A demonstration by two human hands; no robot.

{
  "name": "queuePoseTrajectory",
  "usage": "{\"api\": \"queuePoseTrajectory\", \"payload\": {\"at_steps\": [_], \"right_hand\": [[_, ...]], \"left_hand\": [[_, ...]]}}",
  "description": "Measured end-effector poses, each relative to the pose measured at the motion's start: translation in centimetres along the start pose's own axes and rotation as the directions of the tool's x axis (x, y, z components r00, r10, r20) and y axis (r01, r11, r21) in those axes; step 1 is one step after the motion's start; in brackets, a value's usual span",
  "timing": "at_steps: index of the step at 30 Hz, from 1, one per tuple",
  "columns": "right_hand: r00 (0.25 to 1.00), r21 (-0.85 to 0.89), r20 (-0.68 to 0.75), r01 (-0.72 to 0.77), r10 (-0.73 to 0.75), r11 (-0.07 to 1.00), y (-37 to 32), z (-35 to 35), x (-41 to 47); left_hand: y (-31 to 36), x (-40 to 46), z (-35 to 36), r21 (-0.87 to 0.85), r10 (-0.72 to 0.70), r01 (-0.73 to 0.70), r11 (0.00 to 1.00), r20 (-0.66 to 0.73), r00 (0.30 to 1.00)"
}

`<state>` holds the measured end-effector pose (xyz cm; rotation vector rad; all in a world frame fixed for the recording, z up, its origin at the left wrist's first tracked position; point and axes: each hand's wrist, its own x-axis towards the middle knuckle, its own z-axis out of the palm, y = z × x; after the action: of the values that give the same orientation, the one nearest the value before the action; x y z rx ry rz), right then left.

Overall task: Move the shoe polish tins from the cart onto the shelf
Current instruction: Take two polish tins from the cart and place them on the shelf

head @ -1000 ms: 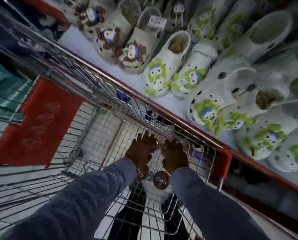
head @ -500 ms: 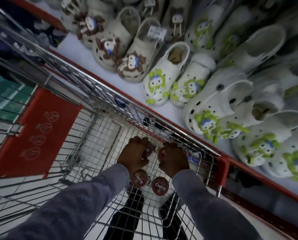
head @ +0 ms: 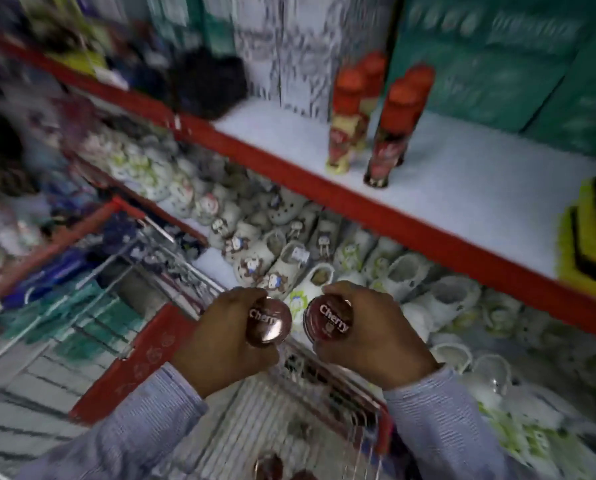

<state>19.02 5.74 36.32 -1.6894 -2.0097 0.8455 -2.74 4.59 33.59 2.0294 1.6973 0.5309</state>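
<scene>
Gripping one tin (head: 270,322) in my left hand (head: 225,341) and another (head: 328,323) in my right hand (head: 369,327) above the cart (head: 130,368), I risk toppling the cans (head: 381,129) on the shelf (head: 462,188).

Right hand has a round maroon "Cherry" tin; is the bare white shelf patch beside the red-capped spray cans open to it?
Probably yes. The right hand grips its round maroon tin below the white shelf; nothing stands between them, and bare shelf shows right of the red-capped spray cans.
</scene>
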Motion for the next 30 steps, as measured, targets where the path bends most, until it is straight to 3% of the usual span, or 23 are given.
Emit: {"api": "queuePoseTrajectory", "payload": {"at_steps": [5,10,13,21,30], "right_hand": [[0.983,-0.100,-0.134,0.112,-0.125,0.989,-2.1,-8.8,-1.1],[0.951,-0.093,-0.306,0.009,-0.037,0.996,-0.2,-15.5,-0.4],[0.928,-0.073,-0.369,-0.090,0.057,0.993,1.6,-18.3,1.6],[0.887,-0.089,-0.365,-0.337,0.284,0.937,6.5,-21.0,8.3],[0.863,-0.123,-0.377,-0.407,0.337,0.905,8.2,-21.2,11.5]], "left_hand": [[6.8,2.7,-5.0,0.101,0.125,-0.113,0.988,-0.124,0.984],[14.2,6.7,-6.6,0.123,0.280,-0.266,0.956,-0.117,0.953],[18.2,10.6,-6.1,0.162,0.305,-0.286,0.944,-0.105,0.947],[24.2,22.8,-1.1,0.273,0.250,-0.255,0.928,0.053,0.967],[24.1,27.8,2.4,0.269,0.115,-0.144,0.952,0.121,0.986]]}}
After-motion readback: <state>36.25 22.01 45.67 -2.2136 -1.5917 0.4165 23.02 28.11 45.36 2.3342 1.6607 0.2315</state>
